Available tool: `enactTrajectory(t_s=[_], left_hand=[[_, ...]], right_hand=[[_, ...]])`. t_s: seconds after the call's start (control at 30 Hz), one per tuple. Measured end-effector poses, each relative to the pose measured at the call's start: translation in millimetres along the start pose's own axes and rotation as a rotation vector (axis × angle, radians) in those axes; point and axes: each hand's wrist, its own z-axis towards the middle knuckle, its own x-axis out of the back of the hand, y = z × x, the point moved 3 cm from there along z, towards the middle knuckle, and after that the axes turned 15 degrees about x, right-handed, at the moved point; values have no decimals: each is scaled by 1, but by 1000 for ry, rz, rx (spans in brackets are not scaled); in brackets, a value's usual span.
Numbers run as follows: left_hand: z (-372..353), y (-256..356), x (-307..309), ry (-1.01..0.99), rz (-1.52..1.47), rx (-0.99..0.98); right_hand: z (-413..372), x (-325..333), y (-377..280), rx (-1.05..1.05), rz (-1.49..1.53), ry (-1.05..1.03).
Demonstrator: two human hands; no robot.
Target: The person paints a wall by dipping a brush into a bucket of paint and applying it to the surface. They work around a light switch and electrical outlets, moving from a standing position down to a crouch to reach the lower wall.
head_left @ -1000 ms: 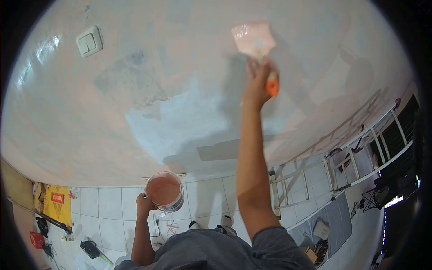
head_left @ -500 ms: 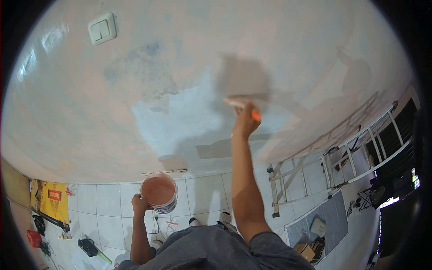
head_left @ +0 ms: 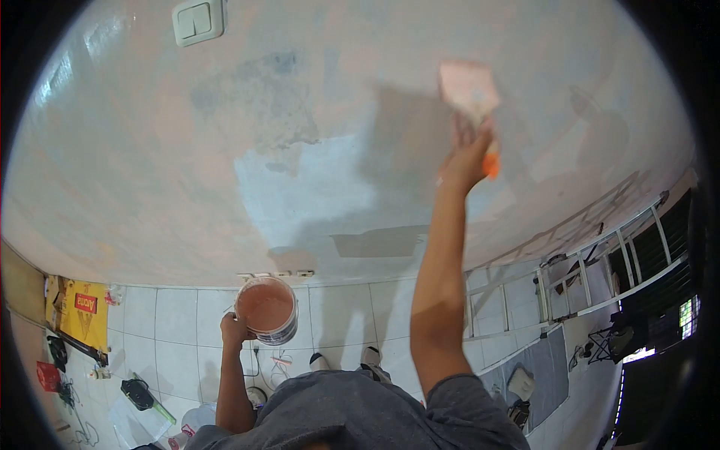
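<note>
My right hand is closed round the handle of a wide paintbrush, whose pink-coated head points up against or close to the wall. An orange handle end shows below the fingers. Low at the left, my left hand grips the side of a round bucket with pinkish paint inside. Patchy pink and grey covers the wall, around a pale blue area and a darker grey patch.
A light switch is on the wall at the upper left. A metal ladder leans at the right. On the tiled floor lie a grey sheet, a yellow box and a black-and-green tool. Sockets sit low on the wall.
My right hand has moved up and to the right with the brush, and the brush head now shows its broad face. The bucket stays in my left hand. The view has shifted slightly.
</note>
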Motion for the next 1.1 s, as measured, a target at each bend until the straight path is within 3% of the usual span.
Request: enactTrajectory(t_s=[0.13,0.27,0.33,0.4,0.5,0.53,0.57,0.6,0.63,0.67,0.73,0.8,0.9,1.03,1.1], left_hand=[[4,-9,4,-3,1,-8],[17,-13,10,27,62,-43],[18,-11,10,-4,57,-88],[-13,16,5,146,140,-162],[48,-22,3,174,166,-156],[40,-12,2,171,155,-169],[13,2,4,180,174,-160],[0,11,3,189,191,-150],[19,0,2,186,184,-157],[51,-22,2,191,186,-129],[64,-30,1,198,186,-104],[42,-16,3,271,283,-110],[53,-26,4,277,276,-171],[42,-21,7,269,164,-60],[48,-26,9,310,258,-196]], right_hand=[[-111,113,44,-208,-171,141],[-159,157,46,-367,-297,231],[-148,138,44,-332,-297,226],[-119,107,32,-297,-296,215],[-51,37,4,-127,-283,68],[-24,11,-10,-59,-258,-43],[1,-18,-24,-18,-240,42],[29,-40,-37,79,-345,-21],[55,-64,-51,165,-244,-95],[74,-93,-69,211,-187,-44],[123,-127,-81,267,-157,-46],[135,-159,-112,179,-139,-85],[170,-182,-115,361,64,-193],[175,-184,-111,395,112,-201],[166,-160,-86,289,107,-193]])
